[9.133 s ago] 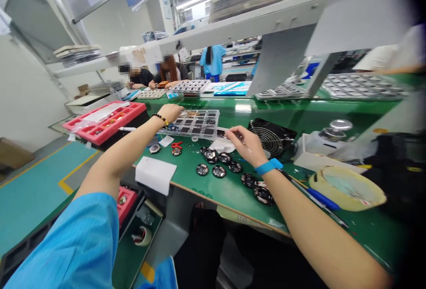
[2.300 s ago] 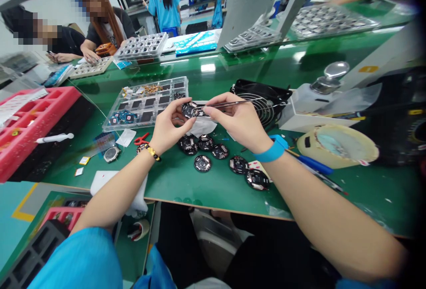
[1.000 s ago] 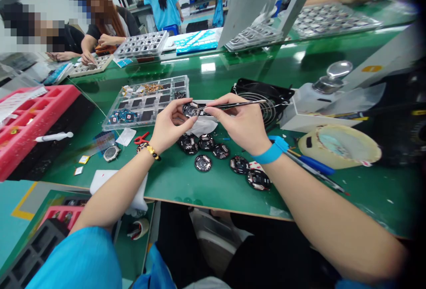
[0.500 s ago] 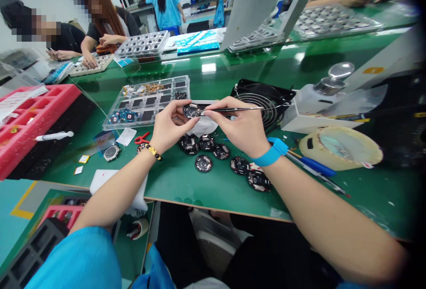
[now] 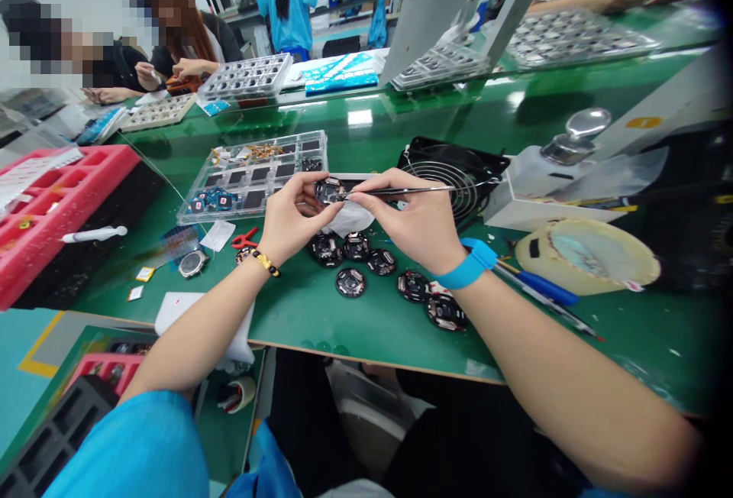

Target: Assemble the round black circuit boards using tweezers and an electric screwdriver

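Between thumb and fingers, my left hand (image 5: 298,211) grips a small round black watch case (image 5: 328,190) with electronic parts showing inside, raised above the table. My right hand (image 5: 409,215) is closed around metal tweezers (image 5: 401,191), whose tips meet the inside of the case. What the tips touch is too small to make out. Below my hands lie several similar round black cases, among them one case (image 5: 350,282) set apart and another case (image 5: 445,310) nearer my right forearm. A whitish piece (image 5: 352,219) sits partly hidden beneath my fingers.
A clear compartment box (image 5: 252,177) with small parts stands behind my left hand. To the right are a black fan (image 5: 452,177), a pump bottle (image 5: 564,154), a yellowish round container (image 5: 587,253) and pens. A red foam tray (image 5: 62,200) is at left; co-workers sit across the bench.
My hands, the case and the tweezers stay almost in place, with only a slight shift at the tips. Across the bench, a co-worker's hand has lifted from a tray.
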The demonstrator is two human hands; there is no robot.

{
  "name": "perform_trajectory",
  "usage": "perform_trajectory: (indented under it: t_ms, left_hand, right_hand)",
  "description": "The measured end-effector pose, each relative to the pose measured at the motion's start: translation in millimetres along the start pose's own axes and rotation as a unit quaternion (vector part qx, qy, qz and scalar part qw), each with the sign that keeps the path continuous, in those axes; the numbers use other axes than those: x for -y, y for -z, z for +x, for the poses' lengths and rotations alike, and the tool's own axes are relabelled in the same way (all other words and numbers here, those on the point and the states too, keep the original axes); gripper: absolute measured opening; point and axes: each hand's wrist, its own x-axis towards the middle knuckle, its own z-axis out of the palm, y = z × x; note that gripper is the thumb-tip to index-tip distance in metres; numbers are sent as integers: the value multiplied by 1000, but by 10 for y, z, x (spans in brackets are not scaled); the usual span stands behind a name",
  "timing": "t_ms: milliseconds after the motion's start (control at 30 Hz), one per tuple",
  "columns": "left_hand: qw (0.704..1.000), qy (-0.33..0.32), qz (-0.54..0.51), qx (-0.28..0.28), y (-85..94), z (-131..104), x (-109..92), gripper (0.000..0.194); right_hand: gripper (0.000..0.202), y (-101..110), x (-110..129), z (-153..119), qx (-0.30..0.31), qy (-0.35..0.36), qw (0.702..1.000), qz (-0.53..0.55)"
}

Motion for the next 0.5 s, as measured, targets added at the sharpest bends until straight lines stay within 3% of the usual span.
perform_trajectory:
  t_ms: [500]
  left_hand:
    - [999, -31, 35, -22, 16, 7, 26, 50]
  right_hand:
    - [15, 1, -3, -12, -4, 12, 1000, 16]
